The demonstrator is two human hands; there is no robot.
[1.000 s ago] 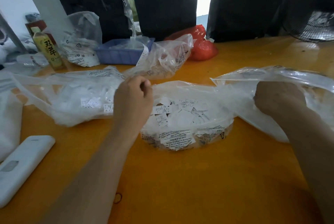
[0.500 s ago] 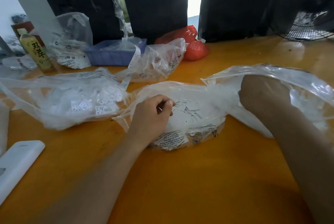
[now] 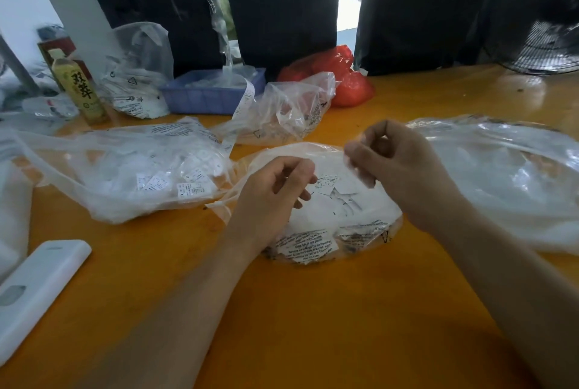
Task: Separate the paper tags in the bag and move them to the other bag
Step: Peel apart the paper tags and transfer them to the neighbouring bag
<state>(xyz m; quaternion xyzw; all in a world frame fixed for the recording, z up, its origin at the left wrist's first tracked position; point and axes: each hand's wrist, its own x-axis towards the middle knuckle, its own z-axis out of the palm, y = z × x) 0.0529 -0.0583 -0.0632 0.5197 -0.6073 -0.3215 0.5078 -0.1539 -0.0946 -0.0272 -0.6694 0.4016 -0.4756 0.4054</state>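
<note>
Clearly the sorting is mid-way: the paper tags (image 3: 332,197) still lie heaped in the middle bag (image 3: 316,241), which sits open on the orange surface (image 3: 313,326) straight ahead. Both hands work just above that heap. The left hand (image 3: 275,197) has its fingers curled inward over the bag's mouth, and the right hand (image 3: 398,172) hovers beside it with thumb and fingers drawn together in a pinching grip; something thin and pale seems to sit between those fingertips, but blur keeps me from telling whether it is a tag or plastic film. To the left, touching the middle bag, the left bag (image 3: 125,178) already carries a good pile of tags, so part of the job looks done. To the right, the right bag (image 3: 507,175) lies crumpled and its contents are unclear. Judging by the full heap, much separating remains. Further out stand a blue tray (image 3: 206,97), a bottle (image 3: 80,87) and a white case (image 3: 37,291).
</note>
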